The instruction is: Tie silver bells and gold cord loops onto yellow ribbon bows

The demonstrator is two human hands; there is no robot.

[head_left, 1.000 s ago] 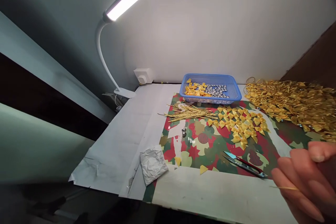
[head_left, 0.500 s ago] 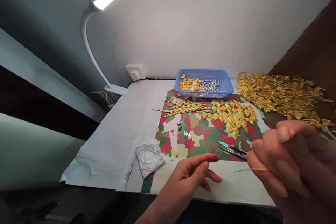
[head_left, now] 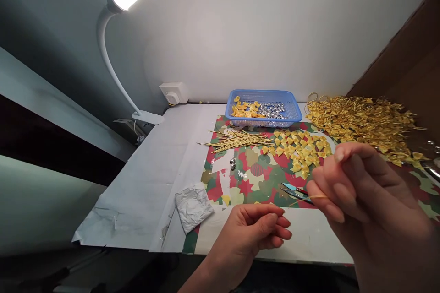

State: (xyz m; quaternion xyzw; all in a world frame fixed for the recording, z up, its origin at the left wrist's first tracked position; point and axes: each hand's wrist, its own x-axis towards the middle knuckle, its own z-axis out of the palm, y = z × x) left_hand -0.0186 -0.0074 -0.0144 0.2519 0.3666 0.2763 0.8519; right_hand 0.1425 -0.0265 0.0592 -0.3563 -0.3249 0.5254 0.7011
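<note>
Fingertip grip: raised right hand point(head_left: 360, 192) pinches gold cord point(head_left: 302, 200).

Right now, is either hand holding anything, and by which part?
Right hand pinches a thin gold cord between its fingers, free end poking left; left hand curled, nothing visible in it.

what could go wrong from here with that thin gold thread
The thread is thin and pinched only in the right hand; it might slip out and be hard to find on the patterned mat. The snips lie on the mat just beyond that hand, so a reach forward could catch their tips. A wrist might also scatter the loose bows behind them.
</note>
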